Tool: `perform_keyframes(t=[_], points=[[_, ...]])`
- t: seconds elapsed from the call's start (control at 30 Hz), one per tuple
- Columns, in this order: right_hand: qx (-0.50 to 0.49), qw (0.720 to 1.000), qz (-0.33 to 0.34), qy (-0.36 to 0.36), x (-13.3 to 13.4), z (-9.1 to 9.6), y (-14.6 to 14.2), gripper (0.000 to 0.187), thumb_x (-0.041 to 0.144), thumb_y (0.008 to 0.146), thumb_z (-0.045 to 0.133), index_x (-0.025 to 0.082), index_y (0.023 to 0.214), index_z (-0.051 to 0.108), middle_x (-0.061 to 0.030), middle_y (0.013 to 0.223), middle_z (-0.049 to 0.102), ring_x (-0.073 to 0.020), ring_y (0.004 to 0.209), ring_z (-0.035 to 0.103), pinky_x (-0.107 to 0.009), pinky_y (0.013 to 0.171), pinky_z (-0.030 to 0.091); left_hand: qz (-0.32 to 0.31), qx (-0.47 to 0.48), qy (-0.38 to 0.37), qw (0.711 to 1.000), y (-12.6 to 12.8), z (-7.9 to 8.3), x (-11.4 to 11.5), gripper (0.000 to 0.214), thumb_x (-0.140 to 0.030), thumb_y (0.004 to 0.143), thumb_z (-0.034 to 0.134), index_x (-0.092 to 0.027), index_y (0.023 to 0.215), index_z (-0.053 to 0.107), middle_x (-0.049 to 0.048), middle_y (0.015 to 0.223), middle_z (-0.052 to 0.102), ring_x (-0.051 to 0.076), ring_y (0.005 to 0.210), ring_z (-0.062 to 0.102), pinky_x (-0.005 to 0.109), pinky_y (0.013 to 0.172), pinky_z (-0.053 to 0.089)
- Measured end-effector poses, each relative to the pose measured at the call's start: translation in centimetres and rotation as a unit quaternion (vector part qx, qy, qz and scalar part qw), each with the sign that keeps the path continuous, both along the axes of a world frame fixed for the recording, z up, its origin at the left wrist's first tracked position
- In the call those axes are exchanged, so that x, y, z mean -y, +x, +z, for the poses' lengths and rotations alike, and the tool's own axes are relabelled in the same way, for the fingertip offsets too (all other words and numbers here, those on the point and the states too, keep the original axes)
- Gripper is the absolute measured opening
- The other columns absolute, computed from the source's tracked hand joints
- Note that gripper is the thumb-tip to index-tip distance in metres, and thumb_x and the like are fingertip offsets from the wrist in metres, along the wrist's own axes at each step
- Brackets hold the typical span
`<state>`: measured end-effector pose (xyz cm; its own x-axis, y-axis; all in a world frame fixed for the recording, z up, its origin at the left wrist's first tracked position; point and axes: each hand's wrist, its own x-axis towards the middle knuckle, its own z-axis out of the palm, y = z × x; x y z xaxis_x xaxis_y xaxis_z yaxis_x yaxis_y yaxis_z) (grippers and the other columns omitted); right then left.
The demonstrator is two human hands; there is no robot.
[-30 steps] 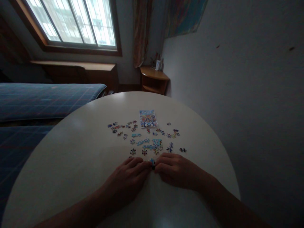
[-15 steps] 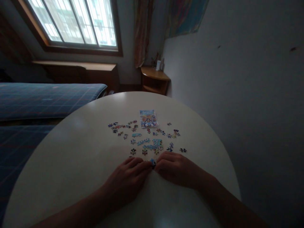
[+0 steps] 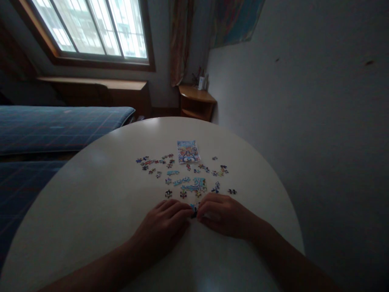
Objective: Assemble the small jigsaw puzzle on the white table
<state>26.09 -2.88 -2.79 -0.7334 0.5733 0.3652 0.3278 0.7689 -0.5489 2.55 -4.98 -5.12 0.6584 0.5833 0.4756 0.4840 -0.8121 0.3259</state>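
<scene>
Close to the near side of the round white table (image 3: 91,211), my left hand (image 3: 167,221) and my right hand (image 3: 221,213) meet fingertip to fingertip. Between them is a small blue and dark jigsaw puzzle piece (image 3: 193,209), partly covered by the fingers, and both hands pinch it from either side. Just beyond lies a joined light-blue puzzle section (image 3: 196,185), with a joined strip (image 3: 181,181) to its left. Loose puzzle pieces (image 3: 168,194) lie around these. Behind them rests a printed picture sheet (image 3: 188,152) with a blue cartoon figure.
More loose pieces spread to the left (image 3: 146,162) and to the right (image 3: 220,170). Left of the table is a plaid-covered bed (image 3: 60,127). A wall (image 3: 288,121) runs along the right, and a wooden corner shelf (image 3: 197,94) stands behind.
The hands stay together at the piece, with slight finger movement; a little more of its dark part shows between them. The whole view has shifted slightly.
</scene>
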Motion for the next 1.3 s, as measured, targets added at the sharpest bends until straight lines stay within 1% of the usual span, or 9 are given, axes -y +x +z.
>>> perform_keyframes(t=[0.27,0.43,0.57,0.73,0.87,0.93,1.0,1.13,1.3], points=[[-0.027,1.0,-0.008,-0.004,0.2,-0.2,-0.1,0.009,0.018,0.088,0.065,0.019,0.096,0.062,-0.0038,0.09,0.067,-0.0133,0.083,0.063,-0.026,0.074,0.053,0.002,0.032,0.011,0.999,0.2,-0.1,-0.3,0.012,-0.019,0.099,0.051,-0.019,0.107,0.06,0.0031,0.098,0.071,0.02,0.086,0.063,0.037,0.076,0.054],[-0.08,0.997,-0.015,-0.015,0.2,-0.1,-0.1,0.003,0.017,0.089,0.064,0.019,0.092,0.062,-0.0019,0.085,0.069,-0.0106,0.078,0.064,-0.022,0.072,0.053,0.001,0.071,0.005,0.997,0.1,0.1,-0.2,0.011,-0.018,0.098,0.056,-0.02,0.107,0.062,0.0012,0.098,0.073,0.016,0.086,0.065,0.032,0.076,0.054],[-0.074,0.993,-0.051,-0.076,-0.1,0.5,0.9,0.005,0.017,0.086,0.067,0.018,0.09,0.064,-0.0023,0.085,0.069,-0.0113,0.077,0.066,-0.023,0.073,0.054,0.003,0.06,0.021,0.998,-0.1,-0.1,-0.4,0.011,-0.019,0.098,0.055,-0.02,0.106,0.064,0.0002,0.101,0.074,0.018,0.088,0.066,0.034,0.077,0.055],[0.005,0.986,-0.095,-0.138,-0.8,1.3,2.8,0.001,0.017,0.085,0.063,0.018,0.086,0.064,-0.0026,0.084,0.069,-0.0121,0.073,0.065,-0.024,0.069,0.053,-0.014,0.039,0.047,0.998,-0.2,-0.3,-0.5,0.013,-0.022,0.099,0.053,-0.02,0.106,0.064,-0.0006,0.104,0.075,0.019,0.092,0.067,0.036,0.08,0.054],[0.083,0.99,-0.09,-0.071,-1.0,1.6,3.0,0.004,0.016,0.084,0.063,0.019,0.085,0.066,-0.003,0.082,0.068,-0.0142,0.076,0.063,-0.026,0.071,0.049,-0.016,0.035,0.053,0.998,-0.2,-0.3,-0.5,0.015,-0.023,0.101,0.051,-0.021,0.105,0.065,-0.0011,0.104,0.075,0.019,0.093,0.067,0.036,0.081,0.053],[0.076,0.993,-0.079,-0.034,-0.9,1.5,2.5,0.003,0.019,0.085,0.066,0.02,0.088,0.066,-0.0034,0.085,0.069,-0.0161,0.084,0.063,-0.03,0.079,0.049,-0.015,0.036,0.05,0.998,-0.2,-0.2,-0.5,0.014,-0.023,0.1,0.052,-0.021,0.105,0.065,-0.0011,0.104,0.075,0.019,0.093,0.067,0.035,0.081,0.053],[0.057,0.995,-0.083,-0.003,-0.5,1.2,1.7,0.011,0.025,0.083,0.071,0.02,0.091,0.065,-0.0031,0.088,0.07,-0.0182,0.09,0.062,-0.033,0.086,0.047,-0.013,0.039,0.046,0.998,-0.2,-0.1,-0.5,0.012,-0.022,0.099,0.054,-0.021,0.105,0.065,-0.0013,0.104,0.075,0.018,0.093,0.067,0.034,0.081,0.053],[0.032,0.995,-0.086,0.049,0.2,0.3,0.0,0.027,0.033,0.079,0.077,0.021,0.1,0.065,-0.0025,0.092,0.072,-0.0198,0.092,0.063,-0.034,0.085,0.045,-0.006,0.06,0.044,0.997,-0.1,-0.1,-0.4,0.01,-0.021,0.098,0.057,-0.021,0.105,0.065,-0.0021,0.102,0.075,0.016,0.089,0.068,0.032,0.079,0.052],[-0.007,0.993,-0.078,0.091,0.3,-0.4,-0.9,0.012,0.028,0.084,0.072,0.022,0.093,0.065,0.0016,0.083,0.072,-0.0149,0.085,0.065,-0.03,0.084,0.044,0.004,0.083,0.037,0.996,0.1,-0.1,-0.3,0.009,-0.02,0.095,0.062,-0.022,0.104,0.065,-0.0029,0.1,0.076,0.015,0.085,0.068,0.029,0.076,0.053]])
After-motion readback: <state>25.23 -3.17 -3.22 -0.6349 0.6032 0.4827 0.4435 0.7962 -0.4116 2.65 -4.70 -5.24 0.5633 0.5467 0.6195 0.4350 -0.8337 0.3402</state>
